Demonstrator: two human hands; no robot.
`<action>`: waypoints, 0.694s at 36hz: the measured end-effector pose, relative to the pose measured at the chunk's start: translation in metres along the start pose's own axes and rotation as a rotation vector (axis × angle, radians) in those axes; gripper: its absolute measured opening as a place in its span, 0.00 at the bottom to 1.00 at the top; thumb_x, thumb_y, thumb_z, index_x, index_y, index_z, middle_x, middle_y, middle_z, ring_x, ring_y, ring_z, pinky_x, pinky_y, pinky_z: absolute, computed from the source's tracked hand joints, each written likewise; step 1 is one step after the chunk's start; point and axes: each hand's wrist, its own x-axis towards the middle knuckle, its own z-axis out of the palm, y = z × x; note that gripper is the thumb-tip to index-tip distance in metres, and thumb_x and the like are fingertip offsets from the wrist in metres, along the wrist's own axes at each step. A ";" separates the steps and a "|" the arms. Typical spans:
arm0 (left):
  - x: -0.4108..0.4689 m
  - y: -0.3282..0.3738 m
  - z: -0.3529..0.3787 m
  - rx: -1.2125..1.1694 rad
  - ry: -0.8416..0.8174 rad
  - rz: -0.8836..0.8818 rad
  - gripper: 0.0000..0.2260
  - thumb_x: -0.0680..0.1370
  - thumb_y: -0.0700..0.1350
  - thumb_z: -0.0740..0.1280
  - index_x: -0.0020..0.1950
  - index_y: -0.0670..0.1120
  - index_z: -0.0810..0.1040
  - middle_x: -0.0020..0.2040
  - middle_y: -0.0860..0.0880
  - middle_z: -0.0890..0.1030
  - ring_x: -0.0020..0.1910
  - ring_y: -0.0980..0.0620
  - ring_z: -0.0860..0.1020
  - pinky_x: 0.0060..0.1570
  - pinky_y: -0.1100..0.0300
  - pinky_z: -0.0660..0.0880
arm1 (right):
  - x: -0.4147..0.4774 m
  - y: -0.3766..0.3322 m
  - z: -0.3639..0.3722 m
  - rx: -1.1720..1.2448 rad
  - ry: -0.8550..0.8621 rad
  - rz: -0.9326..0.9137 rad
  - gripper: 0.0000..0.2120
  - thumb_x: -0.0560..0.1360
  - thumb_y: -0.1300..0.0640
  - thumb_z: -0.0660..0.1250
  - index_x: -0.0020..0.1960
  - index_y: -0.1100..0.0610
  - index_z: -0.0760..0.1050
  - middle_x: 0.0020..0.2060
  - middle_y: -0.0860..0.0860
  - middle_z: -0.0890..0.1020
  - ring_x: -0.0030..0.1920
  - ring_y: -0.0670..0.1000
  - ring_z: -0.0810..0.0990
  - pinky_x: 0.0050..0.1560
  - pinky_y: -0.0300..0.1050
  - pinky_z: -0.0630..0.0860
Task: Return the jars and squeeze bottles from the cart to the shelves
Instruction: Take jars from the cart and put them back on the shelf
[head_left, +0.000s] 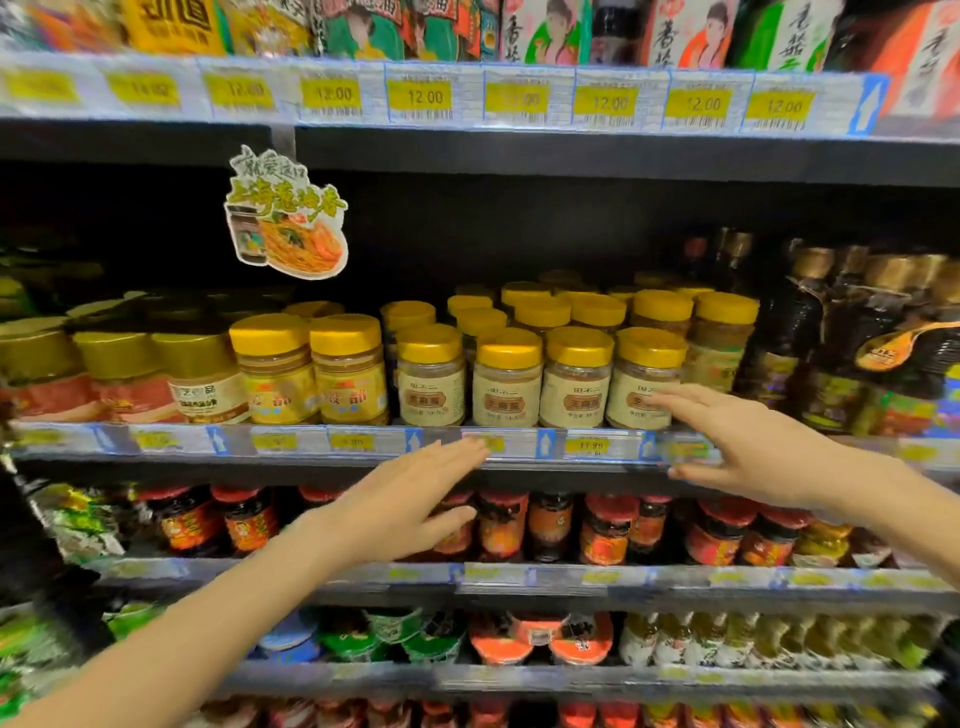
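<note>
Several gold-lidded jars with beige labels (506, 379) stand in rows on the middle shelf (363, 441). My right hand (737, 441) is stretched out with straight fingers, its fingertips at the label of the rightmost front jar (644, 379). It holds nothing. My left hand (410, 499) hovers flat and empty in front of the shelf edge, just below the jars. No cart is in view.
Yellow-labelled jars (311, 374) stand to the left and dark sauce bottles (841, 353) to the right on the same shelf. Red-lidded jars (608, 530) fill the shelf below, bowls and small bottles lower down. Price tags line the shelf above (519, 98).
</note>
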 end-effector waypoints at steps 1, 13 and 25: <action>-0.011 -0.008 -0.001 0.004 -0.021 -0.019 0.29 0.80 0.55 0.57 0.77 0.51 0.49 0.77 0.55 0.51 0.76 0.59 0.52 0.69 0.69 0.45 | -0.004 -0.015 0.002 -0.016 -0.029 0.002 0.35 0.75 0.45 0.63 0.76 0.49 0.49 0.76 0.45 0.53 0.74 0.47 0.58 0.70 0.41 0.62; -0.208 -0.105 -0.023 0.043 -0.174 -0.365 0.29 0.79 0.57 0.59 0.77 0.51 0.52 0.77 0.54 0.57 0.75 0.56 0.57 0.71 0.62 0.57 | 0.051 -0.209 0.041 0.014 -0.162 -0.310 0.33 0.76 0.46 0.62 0.76 0.50 0.51 0.75 0.47 0.56 0.73 0.49 0.60 0.69 0.43 0.63; -0.444 -0.137 -0.052 -0.024 -0.189 -0.927 0.30 0.78 0.60 0.57 0.76 0.50 0.56 0.75 0.52 0.62 0.72 0.55 0.64 0.69 0.62 0.62 | 0.131 -0.470 0.044 0.068 -0.223 -0.917 0.33 0.77 0.44 0.61 0.76 0.50 0.50 0.76 0.47 0.55 0.74 0.48 0.58 0.70 0.43 0.61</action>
